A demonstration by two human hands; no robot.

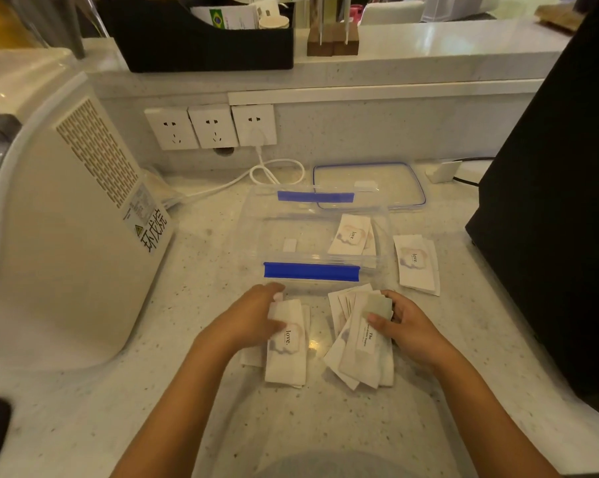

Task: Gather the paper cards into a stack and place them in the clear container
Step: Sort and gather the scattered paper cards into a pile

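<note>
A clear container (284, 215) with blue clips stands open on the counter, with a few white "love" cards (351, 236) lying inside at its right end. My left hand (253, 315) grips the top of a small pile of cards (286, 357) just in front of the container. My right hand (405, 322) holds a fanned bunch of cards (356, 343) by its upper right edge. Another small pile of cards (417, 263) lies on the counter to the right of the container.
The container's clear lid (391, 182) lies behind it. A white appliance (56, 219) stands at the left, a tall black box (560, 219) at the right. Wall sockets (212, 127) with a white cable (267, 174) sit behind. A raised ledge carries a black organiser (205, 46).
</note>
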